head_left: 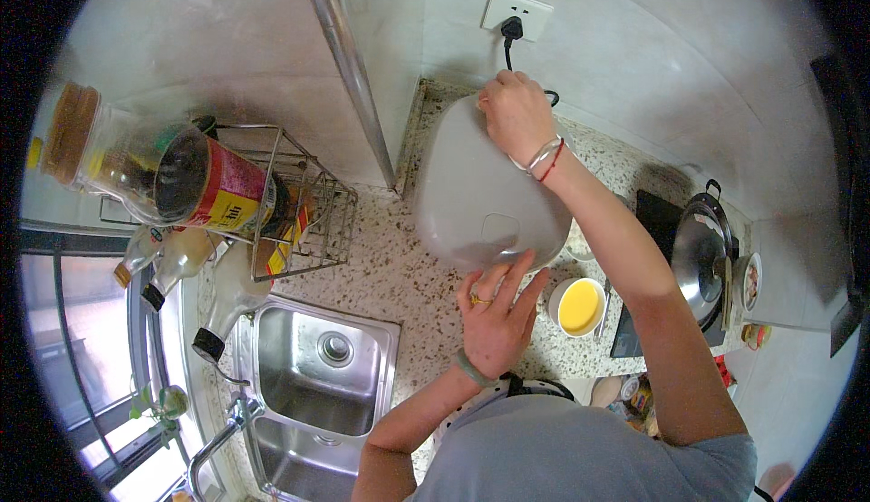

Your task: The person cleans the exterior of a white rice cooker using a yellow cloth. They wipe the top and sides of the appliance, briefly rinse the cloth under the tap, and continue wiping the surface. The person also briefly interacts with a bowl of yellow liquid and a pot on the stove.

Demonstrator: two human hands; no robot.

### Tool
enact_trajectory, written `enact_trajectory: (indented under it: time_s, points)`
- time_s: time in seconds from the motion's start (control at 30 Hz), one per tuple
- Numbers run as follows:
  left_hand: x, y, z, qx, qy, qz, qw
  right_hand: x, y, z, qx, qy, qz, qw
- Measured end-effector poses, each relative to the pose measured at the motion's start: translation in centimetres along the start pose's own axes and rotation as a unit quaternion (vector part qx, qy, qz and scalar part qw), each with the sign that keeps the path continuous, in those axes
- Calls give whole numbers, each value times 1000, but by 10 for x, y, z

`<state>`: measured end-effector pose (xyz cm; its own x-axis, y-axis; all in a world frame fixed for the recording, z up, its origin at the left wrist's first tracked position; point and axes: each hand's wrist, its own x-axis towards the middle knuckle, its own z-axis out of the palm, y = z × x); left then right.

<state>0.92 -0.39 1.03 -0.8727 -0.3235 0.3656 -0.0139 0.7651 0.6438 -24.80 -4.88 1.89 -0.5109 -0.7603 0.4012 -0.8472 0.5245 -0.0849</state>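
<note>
A grey rounded rice cooker (462, 185) stands on the speckled counter with its lid down. My left hand (497, 325) is at its front edge, fingers spread and touching the front below the square lid panel. Over the back of the lid, my right hand (518, 117) is closed with curled fingers; what they grip, if anything, is hidden. Just right of my left hand sits a white bowl (578, 307) of smooth yellow liquid, which looks like beaten egg. Behind that bowl, another small dish (580, 246) is partly covered by my right forearm.
A black plug (512, 29) is in the wall socket, its cord running behind the cooker. On the right, a lidded wok (702, 262) sits on a black cooktop (657, 212). At left are a double steel sink (390, 366), a wire rack (317, 221) with jars, and several bottles.
</note>
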Motion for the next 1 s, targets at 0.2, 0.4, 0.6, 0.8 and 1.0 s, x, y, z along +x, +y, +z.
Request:
enact_trajectory:
  time_s: [0.2, 0.4, 0.6, 0.8, 1.0]
  points:
    - [-3, 6, 8, -12, -13, 11, 1000, -14, -30, 2, 126, -15, -119, 985]
    - [-5, 6, -1, -16, -26, 12, 999, -70, -36, -60, 231, -165, -234, 930]
    - [-9, 4, -3, -24, -33, 13, 999, -73, 37, -88, 297, -110, 128, 940]
    - [1, 9, 2, 7, -31, 18, 999, -53, 86, -36, 239, -15, 106, 965]
    - [3, 10, 6, 10, -20, 38, 999, -85, 86, -22, 193, 48, 169, 965]
